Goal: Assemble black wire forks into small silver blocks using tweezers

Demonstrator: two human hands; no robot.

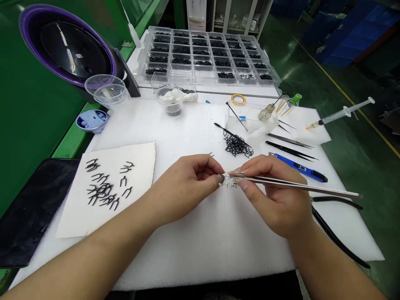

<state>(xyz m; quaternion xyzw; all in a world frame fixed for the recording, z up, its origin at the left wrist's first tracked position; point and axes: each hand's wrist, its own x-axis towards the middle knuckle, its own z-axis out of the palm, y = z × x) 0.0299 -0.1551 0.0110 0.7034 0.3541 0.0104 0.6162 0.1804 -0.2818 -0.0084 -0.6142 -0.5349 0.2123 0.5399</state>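
Between thumb and fingers my left hand (190, 183) pinches a small dark piece (222, 178), mostly hidden by the fingertips. My right hand (275, 191) is closed round a pair of metal tweezers (300, 185), whose tips reach toward that piece. Whether the tips touch it I cannot tell. Tiny dark bits (231, 183) lie scattered on the white foam sheet (200, 250) below the fingertips. Just beyond my hands is a heap of small bent black parts (237, 146), with a thin black tool (229, 132) lying across it.
Black forked parts (101, 189) lie on a paper sheet (140, 156) at left. A compartment tray (200, 78) stands at the back, a purple-rimmed fan-like device (71, 50) back left. To the right lie a blue pen-like tool (300, 167), black-handled pliers (340, 239), spare tweezers (290, 150) and a syringe (340, 113).
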